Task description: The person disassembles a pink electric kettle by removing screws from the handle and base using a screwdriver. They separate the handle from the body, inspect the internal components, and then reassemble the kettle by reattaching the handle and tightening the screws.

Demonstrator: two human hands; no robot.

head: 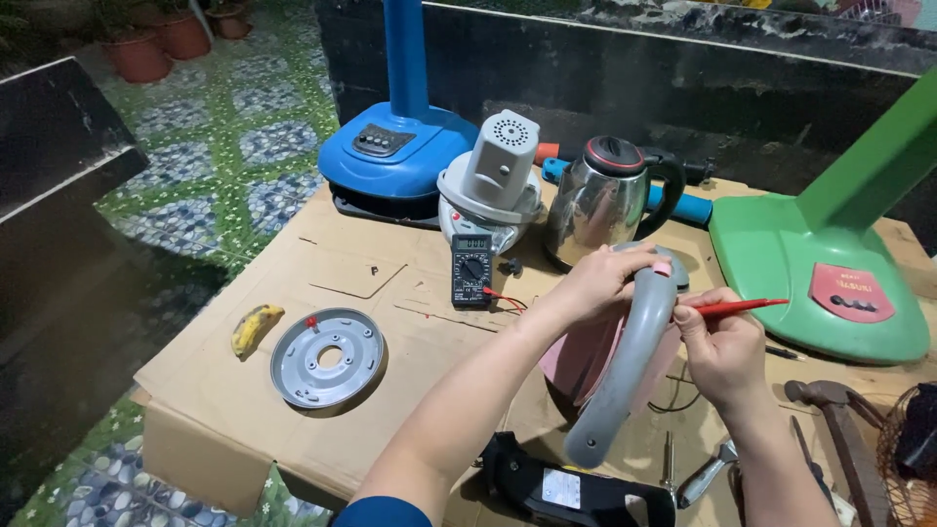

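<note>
The cardboard sheet [293, 390] covering the table leaves open room toward its left edge. Right of centre on it, a pink kettle [586, 356] with a grey handle [630, 366] lies tipped. The left hand [600, 283] grips the handle's top; the right hand [722, 351] pinches a red probe [737, 307] against it. Behind the kettle crowd a green fan base [830, 273], blue fan base [395, 156], steel kettle [605, 200] and multimeter [471, 271]; a grey disc [327, 357] lies left.
</note>
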